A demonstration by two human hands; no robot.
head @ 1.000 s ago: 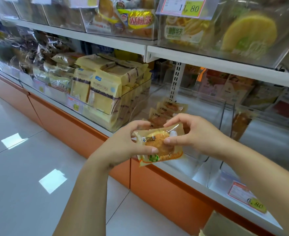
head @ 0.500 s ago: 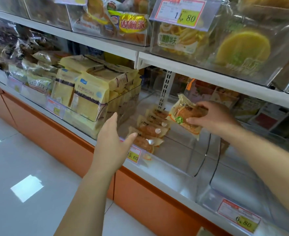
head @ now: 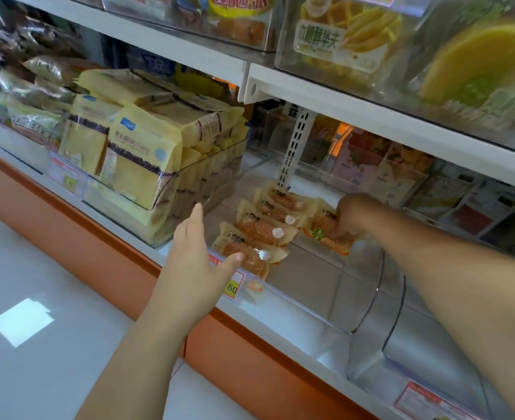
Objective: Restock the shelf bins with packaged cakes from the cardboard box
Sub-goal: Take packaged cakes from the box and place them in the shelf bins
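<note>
Down into the clear plastic bin [head: 326,301] went the right hand [head: 353,210], gripping an orange-wrapped cake [head: 326,236], soft and light, likely best held by its sides; the left hand [head: 195,256] was open

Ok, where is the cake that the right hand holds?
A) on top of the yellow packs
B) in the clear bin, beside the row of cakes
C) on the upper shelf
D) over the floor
B: the right hand grips the cake low inside the clear bin, just right of the row of cakes; the left hand is open and holds nothing.
</note>
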